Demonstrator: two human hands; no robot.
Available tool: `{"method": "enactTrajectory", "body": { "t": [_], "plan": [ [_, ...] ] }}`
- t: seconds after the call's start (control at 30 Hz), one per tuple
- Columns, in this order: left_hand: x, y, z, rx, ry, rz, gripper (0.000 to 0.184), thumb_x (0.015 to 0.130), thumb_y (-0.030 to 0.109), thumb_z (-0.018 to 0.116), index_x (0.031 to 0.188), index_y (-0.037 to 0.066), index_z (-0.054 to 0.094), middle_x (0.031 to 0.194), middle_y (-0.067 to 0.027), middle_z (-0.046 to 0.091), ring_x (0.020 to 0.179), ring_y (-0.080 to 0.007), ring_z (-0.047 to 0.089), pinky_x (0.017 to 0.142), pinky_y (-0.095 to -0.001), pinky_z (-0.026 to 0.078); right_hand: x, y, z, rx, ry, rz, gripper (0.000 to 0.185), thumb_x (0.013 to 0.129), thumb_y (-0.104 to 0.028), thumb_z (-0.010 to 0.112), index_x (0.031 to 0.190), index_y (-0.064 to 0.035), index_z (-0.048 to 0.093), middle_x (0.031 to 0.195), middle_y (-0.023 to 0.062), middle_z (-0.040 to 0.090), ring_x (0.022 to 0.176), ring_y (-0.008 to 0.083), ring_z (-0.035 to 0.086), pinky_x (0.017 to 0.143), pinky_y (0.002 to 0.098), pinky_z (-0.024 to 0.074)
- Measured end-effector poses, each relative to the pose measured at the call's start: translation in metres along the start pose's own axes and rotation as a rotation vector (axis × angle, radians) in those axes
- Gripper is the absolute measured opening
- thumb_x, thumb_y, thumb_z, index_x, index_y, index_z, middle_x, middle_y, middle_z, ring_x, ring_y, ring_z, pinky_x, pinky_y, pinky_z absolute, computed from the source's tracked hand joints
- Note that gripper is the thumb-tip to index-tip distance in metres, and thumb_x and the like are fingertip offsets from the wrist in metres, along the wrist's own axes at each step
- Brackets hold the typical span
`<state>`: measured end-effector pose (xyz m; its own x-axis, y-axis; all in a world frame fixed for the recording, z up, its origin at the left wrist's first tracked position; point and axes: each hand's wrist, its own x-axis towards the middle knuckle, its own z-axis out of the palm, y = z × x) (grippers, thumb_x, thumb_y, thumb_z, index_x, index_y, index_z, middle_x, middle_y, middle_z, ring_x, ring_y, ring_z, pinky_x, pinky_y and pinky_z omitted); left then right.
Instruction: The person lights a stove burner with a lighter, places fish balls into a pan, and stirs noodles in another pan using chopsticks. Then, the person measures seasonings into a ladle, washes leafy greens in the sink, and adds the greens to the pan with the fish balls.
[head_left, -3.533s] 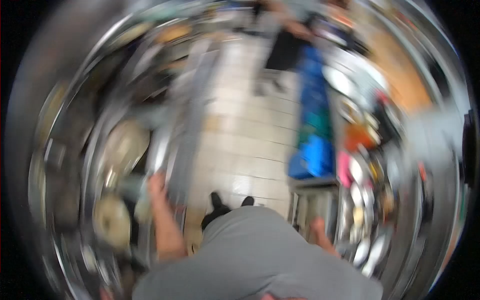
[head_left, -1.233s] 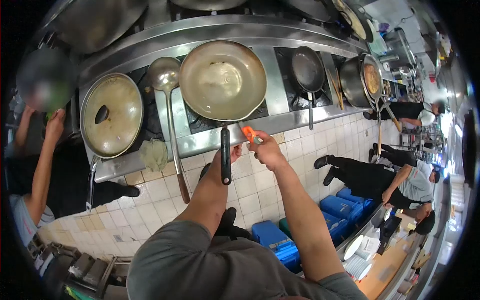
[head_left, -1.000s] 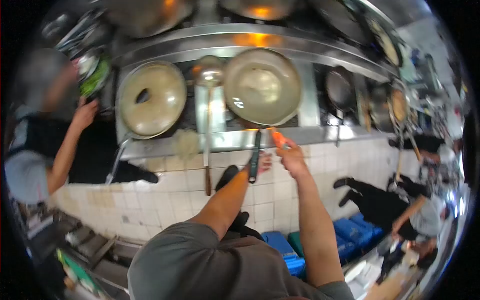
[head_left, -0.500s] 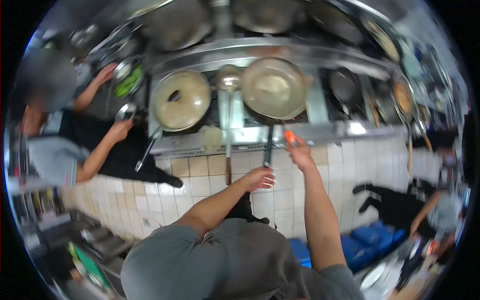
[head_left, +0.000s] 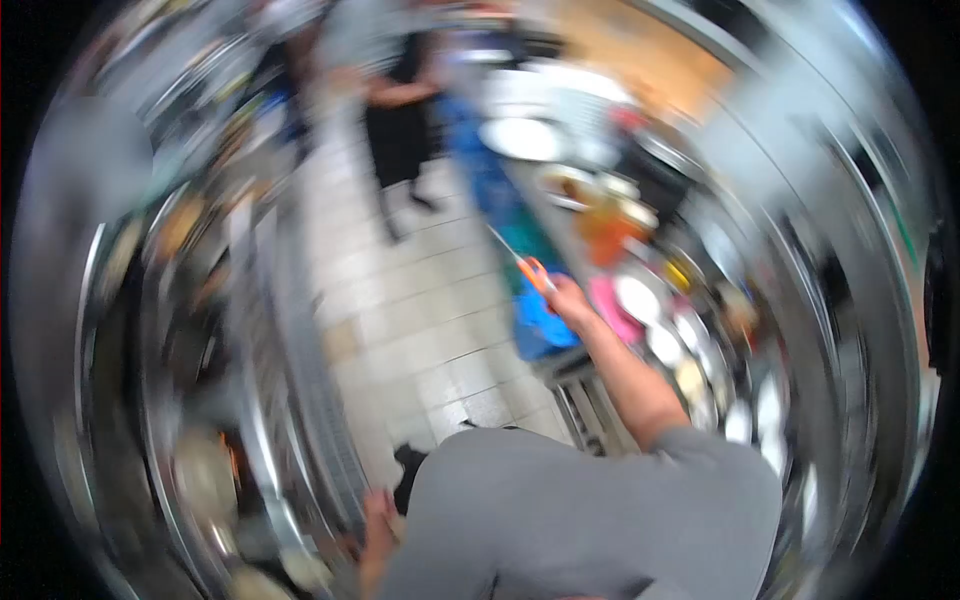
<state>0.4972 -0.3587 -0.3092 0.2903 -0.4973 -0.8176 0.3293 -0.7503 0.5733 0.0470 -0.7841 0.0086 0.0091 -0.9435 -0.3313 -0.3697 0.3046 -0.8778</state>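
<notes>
Out ahead on the right, my right hand [head_left: 567, 300] is closed round an orange-handled tool [head_left: 537, 274]. A thin metal shaft sticks out of its front end; the blur hides its exact kind. The tool is above the side of a blue bin [head_left: 545, 325], near the right-hand counter. My left hand [head_left: 378, 515] hangs low at my left side, next to the stove's front edge [head_left: 335, 465]. Its fingers are smeared and partly hidden. A wok [head_left: 205, 475] sits on the stove to the left, with an orange flame [head_left: 232, 458] at its side.
Pale floor tiles [head_left: 440, 340] run between the stove and the right-hand counter. A person in a dark apron [head_left: 395, 140] stands farther down the aisle. White plates [head_left: 525, 138], a pink item [head_left: 615, 310] and several bowls crowd the counter. Most of the view is blurred.
My view has swung right, from facing the stove to looking along the aisle. The stove is now at my left. My right hand still holds the orange-handled tool; my left hand is lower.
</notes>
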Motion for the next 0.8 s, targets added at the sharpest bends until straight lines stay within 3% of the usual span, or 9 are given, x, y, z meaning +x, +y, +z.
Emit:
{"method": "enactTrajectory", "body": {
  "t": [0.17,0.23,0.33,0.43,0.47,0.53,0.57,0.63,0.8],
  "plan": [
    [-0.018,0.040,0.075,0.220,0.025,-0.181,0.021,0.093,0.021,0.053,0.075,0.010,0.051,0.058,-0.0039,0.049,0.048,-0.0179,0.049,0.043,-0.0345,0.041,-0.085,0.044,-0.270,0.376,1.067,-0.389,0.025,0.099,-0.034,0.055,0.095,-0.0091,0.058,0.067,-0.0004,0.057,0.052,0.0098,0.051,0.045,0.0270,0.0397],
    [-0.031,0.043,0.100,0.262,0.031,-0.179,0.018,0.092,0.021,0.053,0.078,0.009,0.051,0.058,-0.0040,0.049,0.048,-0.0177,0.049,0.042,-0.0336,0.040,-0.150,0.031,-0.338,0.680,1.086,-0.393,0.029,0.100,-0.038,0.055,0.106,-0.0101,0.061,0.074,0.0002,0.058,0.060,0.0089,0.052,0.052,0.0255,0.0424],
    [-0.052,0.056,0.130,0.303,0.011,-0.070,0.014,0.090,0.019,0.053,0.082,0.008,0.052,0.059,-0.0043,0.050,0.048,-0.0175,0.050,0.040,-0.0322,0.039,-0.171,0.002,-0.415,0.945,0.778,-0.323,0.040,0.100,-0.045,0.052,0.094,-0.0059,0.055,0.067,0.0019,0.052,0.041,0.0084,0.036,0.038,0.0249,0.0274],
    [-0.088,0.102,0.177,0.431,-0.053,0.410,0.012,0.088,0.016,0.054,0.079,0.009,0.052,0.061,-0.0033,0.052,0.051,-0.0151,0.050,0.040,-0.0325,0.036,-0.120,-0.024,-0.484,1.124,0.619,-0.439,0.034,0.099,-0.037,0.054,0.091,-0.0041,0.057,0.067,0.0046,0.056,0.041,0.0131,0.043,0.037,0.0245,0.0332],
    [-0.087,0.106,0.189,0.390,-0.034,0.397,0.017,0.088,0.016,0.054,0.073,0.007,0.053,0.061,-0.0045,0.053,0.052,-0.0149,0.051,0.044,-0.0350,0.040,-0.081,-0.004,-0.534,1.171,0.559,-0.544,0.032,0.096,-0.033,0.057,0.102,-0.0015,0.062,0.077,0.0061,0.063,0.055,0.0140,0.054,0.048,0.0275,0.0458],
    [-0.072,0.099,0.190,0.652,-0.016,0.731,0.023,0.089,0.020,0.059,0.080,-0.001,0.060,0.067,-0.0108,0.060,0.062,-0.0218,0.058,0.059,-0.0397,0.047,-0.113,-0.041,-0.475,0.423,0.829,-0.706,0.039,0.090,-0.031,0.063,0.114,-0.0009,0.065,0.101,0.0123,0.068,0.089,0.0237,0.065,0.078,0.0340,0.0530],
    [-0.148,0.132,0.212,0.590,0.012,0.607,0.025,0.089,0.023,0.062,0.090,-0.003,0.062,0.077,-0.0143,0.067,0.074,-0.0249,0.064,0.067,-0.0415,0.050,-0.128,-0.065,-0.437,0.148,0.939,-0.736,0.044,0.089,-0.034,0.063,0.115,0.0013,0.066,0.105,0.0142,0.069,0.098,0.0271,0.066,0.087,0.0373,0.0528],
    [-0.184,0.118,0.204,0.552,0.020,0.766,0.031,0.088,0.022,0.063,0.109,-0.001,0.062,0.100,-0.0184,0.070,0.089,-0.0262,0.067,0.078,-0.0384,0.053,-0.105,-0.020,-0.387,0.241,0.767,-0.741,0.040,0.090,-0.033,0.062,0.112,0.0001,0.065,0.101,0.0127,0.068,0.093,0.0252,0.064,0.082,0.0356,0.0518],
    [-0.290,0.060,0.139,0.440,0.022,0.503,0.029,0.092,0.025,0.063,0.114,0.005,0.060,0.089,-0.0096,0.070,0.077,-0.0180,0.065,0.070,-0.0335,0.053,-0.042,0.139,-0.273,0.720,0.241,-0.139,0.031,0.094,-0.031,0.057,0.105,-0.0029,0.061,0.092,0.0089,0.064,0.082,0.0206,0.061,0.071,0.0313,0.0491]
  ]
}}
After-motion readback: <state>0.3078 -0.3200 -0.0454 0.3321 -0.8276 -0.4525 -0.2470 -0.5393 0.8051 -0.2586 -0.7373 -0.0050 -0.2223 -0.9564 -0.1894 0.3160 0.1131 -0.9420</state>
